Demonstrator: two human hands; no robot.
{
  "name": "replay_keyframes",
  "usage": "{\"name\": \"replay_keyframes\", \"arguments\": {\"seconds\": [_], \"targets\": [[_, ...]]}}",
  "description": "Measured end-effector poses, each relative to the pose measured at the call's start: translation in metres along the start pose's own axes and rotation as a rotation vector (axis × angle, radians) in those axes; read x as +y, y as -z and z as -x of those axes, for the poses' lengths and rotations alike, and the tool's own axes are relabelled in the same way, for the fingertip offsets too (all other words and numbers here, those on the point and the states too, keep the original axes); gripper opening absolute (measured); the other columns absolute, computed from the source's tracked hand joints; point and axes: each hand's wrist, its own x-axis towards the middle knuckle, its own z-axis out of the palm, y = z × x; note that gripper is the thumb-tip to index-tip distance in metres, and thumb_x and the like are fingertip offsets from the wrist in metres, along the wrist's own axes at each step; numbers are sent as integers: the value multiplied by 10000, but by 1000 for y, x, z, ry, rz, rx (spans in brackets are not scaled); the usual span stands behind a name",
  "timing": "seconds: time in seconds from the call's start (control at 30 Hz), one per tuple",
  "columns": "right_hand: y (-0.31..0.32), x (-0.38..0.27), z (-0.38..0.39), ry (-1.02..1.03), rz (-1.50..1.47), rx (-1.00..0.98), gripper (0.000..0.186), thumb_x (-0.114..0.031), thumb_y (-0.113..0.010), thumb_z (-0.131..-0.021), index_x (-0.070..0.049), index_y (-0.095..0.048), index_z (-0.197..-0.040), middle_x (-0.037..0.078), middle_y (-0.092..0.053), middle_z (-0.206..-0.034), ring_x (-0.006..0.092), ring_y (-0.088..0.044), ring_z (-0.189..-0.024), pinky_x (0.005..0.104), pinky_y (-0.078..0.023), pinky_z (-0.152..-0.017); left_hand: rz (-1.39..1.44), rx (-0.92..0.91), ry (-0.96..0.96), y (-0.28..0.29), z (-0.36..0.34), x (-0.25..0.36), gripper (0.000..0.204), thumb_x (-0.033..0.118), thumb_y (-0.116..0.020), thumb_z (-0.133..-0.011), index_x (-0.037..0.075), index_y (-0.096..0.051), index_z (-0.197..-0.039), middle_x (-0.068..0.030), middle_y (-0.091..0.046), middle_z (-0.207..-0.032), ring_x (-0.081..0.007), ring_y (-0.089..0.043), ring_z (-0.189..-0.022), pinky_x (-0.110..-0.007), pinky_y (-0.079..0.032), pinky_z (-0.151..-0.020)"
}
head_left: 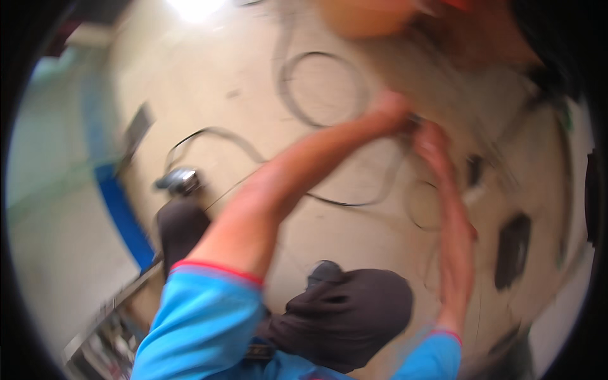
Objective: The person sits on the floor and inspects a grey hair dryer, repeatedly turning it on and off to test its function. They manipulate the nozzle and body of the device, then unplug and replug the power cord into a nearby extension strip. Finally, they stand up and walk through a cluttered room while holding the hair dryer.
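Observation:
My left hand (394, 111) and my right hand (432, 140) are stretched out ahead and come together at the upper right. Both look closed, fingers curled in, though motion smears them. Between them shows a small dark thing (415, 119) whose kind I cannot make out. A black cable (345, 204) runs along the floor below my left forearm and curves up toward my hands; whether it reaches them is unclear. Just beyond them a wide loop of the cable (310, 120) lies on the floor.
A silver and dark rounded object (183, 180) sits at left beside a cable bend. My bent leg (354, 310) is below. An orange rounded thing (370, 16) stands at the top. Dark flat pieces (513, 250) lie at right. A blue strip (123, 218) edges the left side.

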Motion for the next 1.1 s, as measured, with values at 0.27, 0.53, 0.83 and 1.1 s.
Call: {"name": "replay_keyframes", "arguments": {"seconds": [0.27, 0.53, 0.83, 1.1], "targets": [[10, 71, 9, -107, -33, -56, 636, -592, -576, -890, 22, -715, -797, 243, -686, -725, 421, -713, -775, 514, -517, -717, -8, 14, -107, -18, -10, 54, 310, 322, -766, -786, 120, -780, -1020, -131, -681, -1125, -327, -629, -1152, -565, -383, -1083], [-3, 81, 4, -137, -167, -104, 656, -598, -583, -930, 37, -677, -796, 237, -665, -699, 408, -712, -754, 509, -530, -727, 12, 66, -136, -22, -3, 48, 281, 310, -750, -783, 127, -783, -994, -133, -661, -1103, -322, -624, -1104, -614, -308, -1117], [0, 71, 8, -113, -134, 31, 552, -514, -643, -938, 24, -670, -817, 150, -683, -663, 264, -706, -670, 356, -517, -550, -61, 181, -145, -44, -7, 47, 246, 260, -716, -799, 114, -780, -987, -138, -659, -1106, -333, -607, -1109, -592, -327, -1102], [69, 62, 51, -147, -374, 61, 458, -395, -614, -998, 37, -623, -846, 108, -652, -650, 169, -672, -554, 317, -511, -499, -91, 18, -127, -26, -4, 47, 288, 251, -737, -790, 121, -778, -1044, -158, -682, -1140, -341, -623, -1163, -590, -324, -1106]]}}
